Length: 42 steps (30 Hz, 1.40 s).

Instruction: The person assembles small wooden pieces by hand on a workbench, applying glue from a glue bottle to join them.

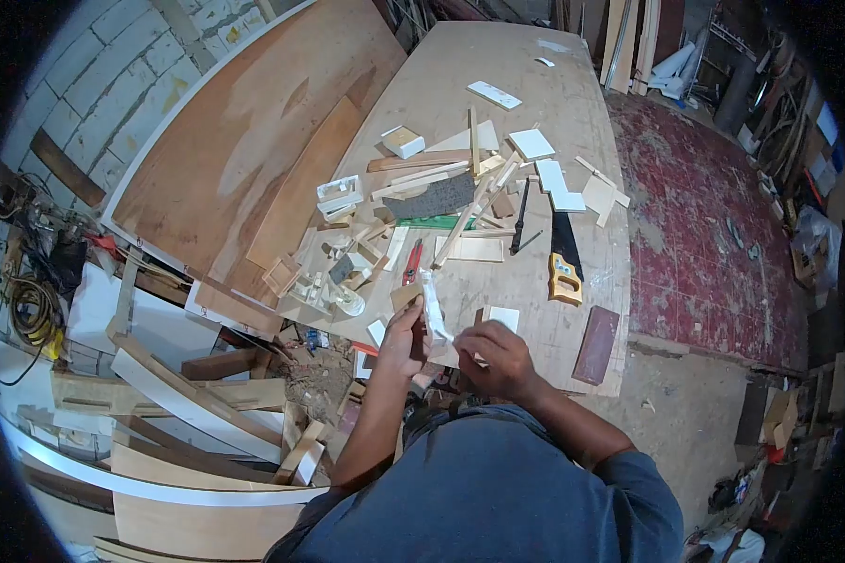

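My left hand (404,340) is closed around a narrow, uneven white piece (433,305) that stands up over the near edge of the table. A small tan wood block (405,297) shows beside it at the fingertips. My right hand (498,357) is curled, its fingertips pinched at the lower end of the white piece; what lies between them is too small to make out. Just beyond, a red-handled tool (412,263) lies on the wooden tabletop (554,347). A handsaw with a yellow handle (564,280) rests to the right, near a dark reddish block (595,345).
Wood strips, offcuts and a grey abrasive-looking piece (430,197) are heaped mid-table. Small wooden box parts (339,195) sit at the left. A large plywood panel (253,141) leans along the left side. Curved frames (197,403) stand at lower left. A red-surfaced board (704,216) lies right.
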### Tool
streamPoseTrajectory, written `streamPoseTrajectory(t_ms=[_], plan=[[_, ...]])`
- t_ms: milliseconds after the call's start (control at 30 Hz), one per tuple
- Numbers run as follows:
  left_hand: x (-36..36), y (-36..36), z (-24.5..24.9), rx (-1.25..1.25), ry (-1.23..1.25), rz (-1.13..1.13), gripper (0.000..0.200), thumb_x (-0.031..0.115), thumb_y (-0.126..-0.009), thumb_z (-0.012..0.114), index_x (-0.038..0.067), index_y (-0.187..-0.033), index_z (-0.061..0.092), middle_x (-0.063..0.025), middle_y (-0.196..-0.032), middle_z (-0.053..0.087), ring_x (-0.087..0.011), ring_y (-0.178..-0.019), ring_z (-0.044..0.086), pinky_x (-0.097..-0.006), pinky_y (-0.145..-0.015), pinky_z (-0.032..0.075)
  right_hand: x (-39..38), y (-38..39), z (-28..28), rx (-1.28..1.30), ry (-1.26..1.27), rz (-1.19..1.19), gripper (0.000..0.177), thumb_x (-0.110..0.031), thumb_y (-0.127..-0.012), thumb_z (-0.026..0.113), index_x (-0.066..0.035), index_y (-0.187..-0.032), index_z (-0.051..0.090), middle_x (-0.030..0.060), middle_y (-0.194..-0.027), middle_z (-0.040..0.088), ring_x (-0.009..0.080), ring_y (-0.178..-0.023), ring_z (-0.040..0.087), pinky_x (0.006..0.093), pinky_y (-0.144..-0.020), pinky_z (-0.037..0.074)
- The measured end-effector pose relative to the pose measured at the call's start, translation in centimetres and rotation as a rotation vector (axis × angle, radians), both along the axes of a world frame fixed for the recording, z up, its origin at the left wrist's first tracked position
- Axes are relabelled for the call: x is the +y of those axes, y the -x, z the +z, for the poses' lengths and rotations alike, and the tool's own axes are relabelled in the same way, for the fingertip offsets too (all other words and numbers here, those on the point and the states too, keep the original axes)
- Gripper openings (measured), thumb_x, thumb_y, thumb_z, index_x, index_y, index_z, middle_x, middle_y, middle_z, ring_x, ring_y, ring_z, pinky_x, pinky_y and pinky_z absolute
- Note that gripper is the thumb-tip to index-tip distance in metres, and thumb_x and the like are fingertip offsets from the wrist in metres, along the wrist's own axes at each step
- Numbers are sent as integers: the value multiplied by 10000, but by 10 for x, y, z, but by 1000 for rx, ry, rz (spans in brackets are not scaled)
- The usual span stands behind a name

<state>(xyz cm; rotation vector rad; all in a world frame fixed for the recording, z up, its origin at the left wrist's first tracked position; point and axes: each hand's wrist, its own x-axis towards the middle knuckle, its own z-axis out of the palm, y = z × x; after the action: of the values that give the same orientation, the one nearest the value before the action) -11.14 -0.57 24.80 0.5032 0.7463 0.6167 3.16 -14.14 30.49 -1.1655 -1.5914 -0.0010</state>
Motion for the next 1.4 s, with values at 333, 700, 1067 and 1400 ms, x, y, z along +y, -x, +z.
streamPoseTrajectory(t_ms=[333,700,1067,1400], plan=[[-8,1,10,-47,-77,-34,160,228,-956,579,101,-1046,618,-3,-819,647,-101,-661,611,-225,-564,487,0,1,5,-5,71,-32,247,68,-663,705,-24,-885,650,110,-852,637,266,-748,647,339,-648,537],[-8,9,8,-10,-109,-30,198,223,-958,577,81,-1091,611,22,-812,628,-83,-694,603,-228,-615,480,-11,4,8,16,72,79,251,82,-660,721,-26,-878,659,94,-829,643,232,-738,652,314,-626,532],[-8,13,-1,4,-178,-40,268,290,-974,533,45,-1064,594,-78,-838,665,-168,-705,643,-289,-627,521,-15,5,13,22,22,81,251,77,-663,726,-24,-884,663,101,-823,639,237,-719,645,319,-616,525],[-23,7,23,32,-132,-41,171,224,-966,556,78,-1026,622,8,-787,627,-95,-638,593,-239,-538,469,-15,1,8,40,-9,26,249,70,-663,723,-25,-883,659,94,-797,633,227,-700,642,311,-603,525]])
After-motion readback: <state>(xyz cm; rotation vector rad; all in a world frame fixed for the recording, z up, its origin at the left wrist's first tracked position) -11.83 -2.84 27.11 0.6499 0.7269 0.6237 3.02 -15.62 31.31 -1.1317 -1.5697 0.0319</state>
